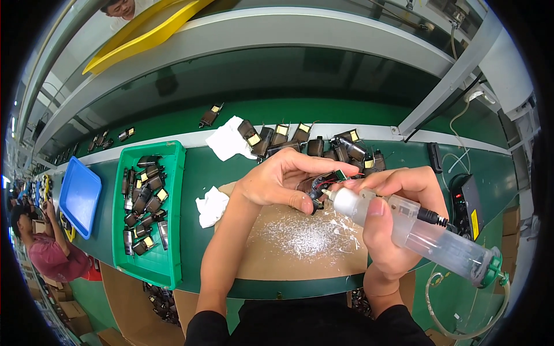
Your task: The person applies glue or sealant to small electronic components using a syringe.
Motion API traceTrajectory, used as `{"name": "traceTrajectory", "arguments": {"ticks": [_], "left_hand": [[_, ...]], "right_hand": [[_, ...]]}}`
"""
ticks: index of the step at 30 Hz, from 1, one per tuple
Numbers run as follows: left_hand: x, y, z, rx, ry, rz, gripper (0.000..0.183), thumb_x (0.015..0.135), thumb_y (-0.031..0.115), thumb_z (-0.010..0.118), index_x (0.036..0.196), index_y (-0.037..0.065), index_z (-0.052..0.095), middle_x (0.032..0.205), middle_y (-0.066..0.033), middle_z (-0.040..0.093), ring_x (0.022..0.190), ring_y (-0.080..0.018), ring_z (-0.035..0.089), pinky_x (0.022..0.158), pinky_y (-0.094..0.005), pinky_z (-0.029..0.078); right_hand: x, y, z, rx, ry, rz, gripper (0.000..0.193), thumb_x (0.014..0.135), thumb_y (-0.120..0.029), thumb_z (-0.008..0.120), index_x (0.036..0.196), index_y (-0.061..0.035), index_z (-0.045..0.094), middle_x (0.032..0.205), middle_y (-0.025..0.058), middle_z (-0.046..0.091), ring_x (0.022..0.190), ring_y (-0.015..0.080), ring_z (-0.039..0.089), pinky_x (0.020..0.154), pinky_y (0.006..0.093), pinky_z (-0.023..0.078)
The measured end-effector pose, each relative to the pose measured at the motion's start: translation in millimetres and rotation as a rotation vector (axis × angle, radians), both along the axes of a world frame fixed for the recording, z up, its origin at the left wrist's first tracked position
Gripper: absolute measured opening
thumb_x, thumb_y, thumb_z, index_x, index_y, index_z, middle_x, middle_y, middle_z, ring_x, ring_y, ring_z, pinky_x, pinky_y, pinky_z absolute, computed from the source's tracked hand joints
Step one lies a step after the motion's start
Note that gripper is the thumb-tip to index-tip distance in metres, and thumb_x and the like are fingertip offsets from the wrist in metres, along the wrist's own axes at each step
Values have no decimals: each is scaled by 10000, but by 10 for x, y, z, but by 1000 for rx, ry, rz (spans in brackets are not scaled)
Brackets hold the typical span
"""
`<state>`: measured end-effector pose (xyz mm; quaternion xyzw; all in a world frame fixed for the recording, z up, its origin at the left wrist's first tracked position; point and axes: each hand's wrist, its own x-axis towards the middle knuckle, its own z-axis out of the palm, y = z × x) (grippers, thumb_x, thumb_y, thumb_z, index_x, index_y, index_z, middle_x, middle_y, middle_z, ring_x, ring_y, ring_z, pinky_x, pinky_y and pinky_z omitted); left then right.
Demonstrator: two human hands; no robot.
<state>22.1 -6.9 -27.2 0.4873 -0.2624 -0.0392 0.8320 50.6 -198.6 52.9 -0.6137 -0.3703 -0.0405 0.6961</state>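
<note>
My left hand [279, 181] is closed round a small black electronic part [326, 182] with red wires and a bit of green circuit board. In my right hand [394, 230] is a clear glue-dispensing syringe [441, 247], its white front end and nozzle touching or very close to the part. A black cable plug [431, 217] sits along the syringe, and a green cap with a clear hose closes its rear end. Below both hands lies a brown cardboard sheet [277, 262] strewn with white crumbs and strings. The nozzle tip is partly hidden by my fingers.
A green tray [176, 222] of dark electronic units stands left, beside a blue tray [81, 199]. More dark units [316, 146] and white cloths [227, 140] lie along the bench's far edge. A black controller box [464, 205] sits right. Another person [52, 248] is far left.
</note>
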Motion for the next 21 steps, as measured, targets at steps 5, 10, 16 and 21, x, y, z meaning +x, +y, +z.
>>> {"name": "traceTrajectory", "arguments": {"ticks": [5,10,16,21], "left_hand": [[2,15,5,30,-42,14,754,635,71,826,1275,-110,471,1294,-189,527,1146,-214,528,1014,-343,376],[-1,-6,22,0,-34,12,762,635,113,835,1268,-114,477,1219,-173,572,1055,-189,553,971,-323,401],[-3,18,14,33,-54,8,764,633,113,837,1268,-116,479,1164,-158,591,1022,-183,558,946,-315,408],[-12,0,49,30,-48,13,767,633,120,838,1270,-112,479,1129,-152,601,1000,-180,559,929,-310,414]], "right_hand": [[-8,-2,-1,5,-7,14,208,694,12,673,847,29,532,757,110,624,781,190,678,715,291,543],[-10,-16,2,-17,-20,4,208,707,-2,672,856,29,529,766,110,628,781,198,683,728,302,549],[-25,-2,-5,-13,-13,4,215,721,-21,676,863,27,523,770,110,626,788,206,683,728,311,553],[-40,-17,6,-6,16,9,214,723,-24,678,860,26,522,769,113,626,790,212,683,728,316,554]]}}
